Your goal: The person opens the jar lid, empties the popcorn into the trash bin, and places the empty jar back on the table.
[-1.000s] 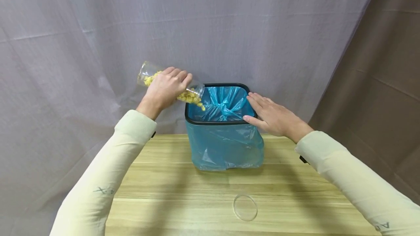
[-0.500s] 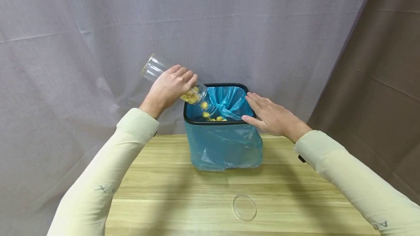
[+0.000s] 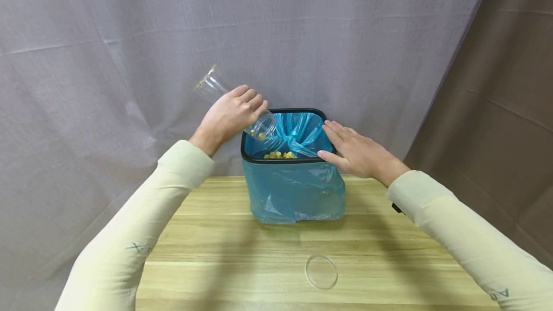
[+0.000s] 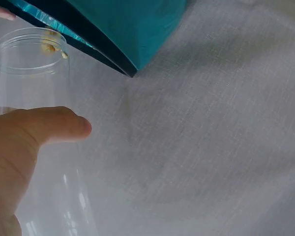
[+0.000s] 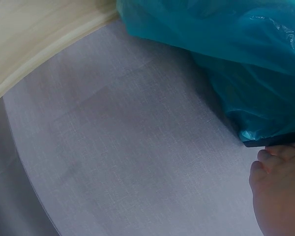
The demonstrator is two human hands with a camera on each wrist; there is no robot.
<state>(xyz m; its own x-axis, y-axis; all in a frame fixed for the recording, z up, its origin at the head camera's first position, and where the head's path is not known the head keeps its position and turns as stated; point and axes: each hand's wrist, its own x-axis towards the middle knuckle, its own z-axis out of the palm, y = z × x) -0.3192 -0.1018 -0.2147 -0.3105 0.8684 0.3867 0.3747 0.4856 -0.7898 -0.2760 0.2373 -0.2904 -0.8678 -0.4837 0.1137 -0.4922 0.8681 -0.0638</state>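
My left hand (image 3: 233, 112) grips a clear jar (image 4: 44, 93) round its middle, tipped with its mouth down over the left side of a trash bin (image 3: 295, 191). A few yellow pieces (image 4: 50, 47) that look like popcorn remain near the jar's mouth, and some crumbs cling to its base. More popcorn-like pieces (image 3: 279, 155) lie inside the bin, which has a black rim and a blue bag lining knotted at the back. My right hand (image 3: 360, 152) rests with straight fingers on the bin's right rim; the right wrist view catches only part of this hand.
A thin clear ring or round lid (image 3: 321, 271) lies on the wooden table (image 3: 216, 253) in front of the bin. Grey cloth (image 3: 276, 42) hangs close behind the table, and a brown curtain (image 3: 497, 109) hangs on the right.
My left hand has tilted the jar more steeply and moved slightly right. Yellow pieces have fallen from the jar into the bin. My right hand stays on the rim.
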